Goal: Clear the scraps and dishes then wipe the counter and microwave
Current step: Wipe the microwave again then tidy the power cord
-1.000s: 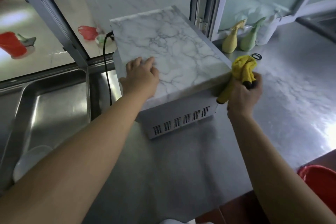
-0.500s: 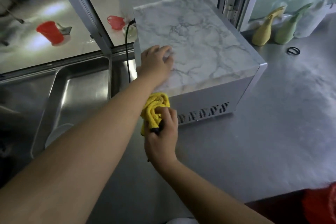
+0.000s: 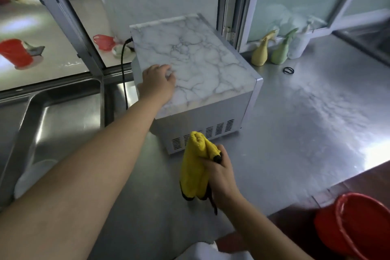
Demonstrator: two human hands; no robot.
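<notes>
- The wiping step is in hand, as far as I can judge: nothing like scraps or dishes lies on the steel counter (image 3: 306,133) around the microwave (image 3: 196,74), though something pale sits down in the sink (image 3: 52,116) at the left (too blurred to name).
- The left hand (image 3: 157,85) rests on the near left corner of the microwave's marbled top, fingers loosely bent and holding nothing; it looks to be steadying the box.
- The right hand (image 3: 221,177) is clenched round a bunched yellow cloth (image 3: 195,164), which stands just in front of the vented side panel; whether the cloth's top end touches the panel I cannot tell.
- The microwave sits on the counter between the sink and three spray bottles (image 3: 274,50) against the window frame, its black cord (image 3: 124,69) running off the back left.
- Next, I'd say, the cloth wants pressing flat against that vented side and drawing along it, with the left hand bracing so the box does not slide.
- The top and the open counter to the right would want passes too (I cannot tell which are already clean).
- A red bucket (image 3: 358,228) stands low at the right, off the counter, handy for rinsing.
</notes>
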